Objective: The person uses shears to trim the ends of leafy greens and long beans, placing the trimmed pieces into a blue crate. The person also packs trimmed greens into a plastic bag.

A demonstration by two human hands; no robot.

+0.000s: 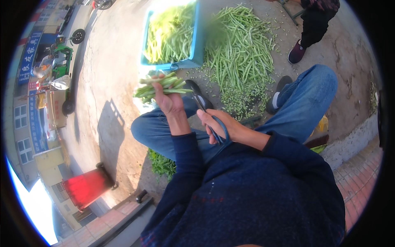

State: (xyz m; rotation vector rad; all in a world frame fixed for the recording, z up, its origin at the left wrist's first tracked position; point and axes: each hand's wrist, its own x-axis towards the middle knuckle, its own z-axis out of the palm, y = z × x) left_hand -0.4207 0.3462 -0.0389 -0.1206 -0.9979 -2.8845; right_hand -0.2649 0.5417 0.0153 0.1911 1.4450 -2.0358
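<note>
My left hand (169,100) is closed around a bundle of green beans (163,85), whose ends stick out to both sides. Just to the right, my right hand (220,125) grips blue-handled scissors (222,126); their blades point up towards the bean ends at the bundle's right side. Whether the blades touch a bean cannot be told. A blue plastic crate (197,34) full of green beans stands beyond my left hand. To its right a large heap of green beans (240,49) lies on the ground, with many short cut bean ends (243,103) scattered at its near side.
My knees are bent on both sides of the cut ends. A person's leg and dark shoe (297,52) are at the upper right. Leafy greens (162,165) lie by my left thigh. A red wheeled bin (88,188) stands at lower left, a green cart (63,60) at upper left.
</note>
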